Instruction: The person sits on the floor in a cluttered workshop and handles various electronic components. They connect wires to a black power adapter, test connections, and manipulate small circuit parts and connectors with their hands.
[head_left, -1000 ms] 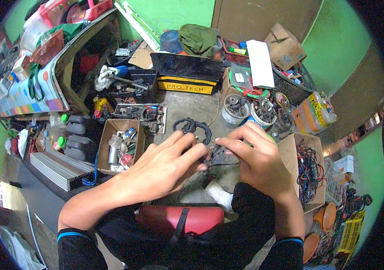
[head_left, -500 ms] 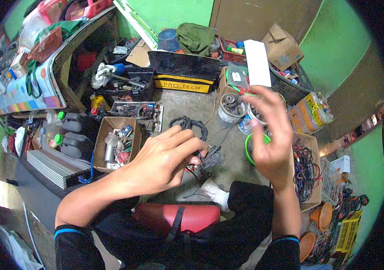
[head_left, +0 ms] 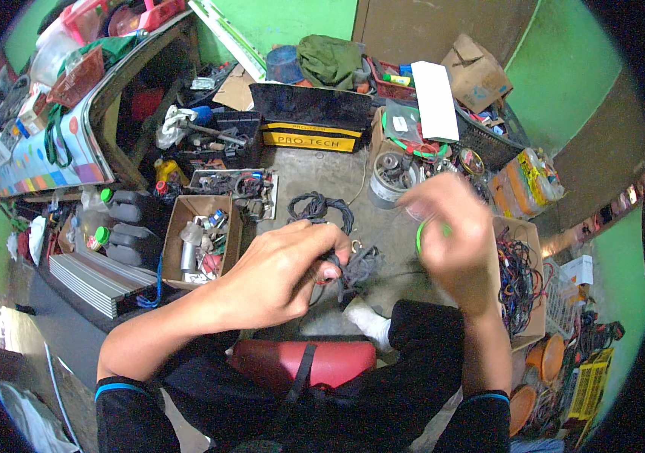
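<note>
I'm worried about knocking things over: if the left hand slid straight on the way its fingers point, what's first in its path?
The left hand points rightward, gripping a tangled bundle of dark wires. Just past that is the blurred right hand, holding something green. Depth is unclear.

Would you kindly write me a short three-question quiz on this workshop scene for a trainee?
1. True or false: the left hand grips a dark wire bundle.
2. Which colour is the ring at the blurred right hand? A red, B green, C blue.
3. Fill in: the cardboard box of small parts lies to the person's ____ of the left hand.

Key: 1 true; 2 B; 3 left.
</note>
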Available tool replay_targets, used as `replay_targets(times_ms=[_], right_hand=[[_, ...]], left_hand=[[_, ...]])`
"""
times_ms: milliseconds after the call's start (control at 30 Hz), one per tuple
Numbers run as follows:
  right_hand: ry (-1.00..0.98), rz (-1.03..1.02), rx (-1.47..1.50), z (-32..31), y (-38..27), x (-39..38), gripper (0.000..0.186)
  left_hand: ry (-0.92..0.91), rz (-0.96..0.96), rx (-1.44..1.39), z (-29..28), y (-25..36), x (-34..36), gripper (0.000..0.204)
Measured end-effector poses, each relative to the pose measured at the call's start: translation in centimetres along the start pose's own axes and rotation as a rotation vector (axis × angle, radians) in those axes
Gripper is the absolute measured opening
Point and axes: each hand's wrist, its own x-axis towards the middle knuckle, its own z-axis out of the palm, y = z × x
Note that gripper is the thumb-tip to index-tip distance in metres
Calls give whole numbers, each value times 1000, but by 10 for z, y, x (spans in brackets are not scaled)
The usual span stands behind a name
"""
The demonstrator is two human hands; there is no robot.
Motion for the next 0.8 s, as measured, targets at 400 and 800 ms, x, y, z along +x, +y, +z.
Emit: replay_targets(times_ms=[400, 800], right_hand=[[-265, -70, 280, 9, -22, -1, 23], [-65, -17, -50, 2, -2, 1, 18]], left_hand=[[85, -51, -7, 1, 2, -1, 18], [141, -66, 16, 2, -2, -4, 17]])
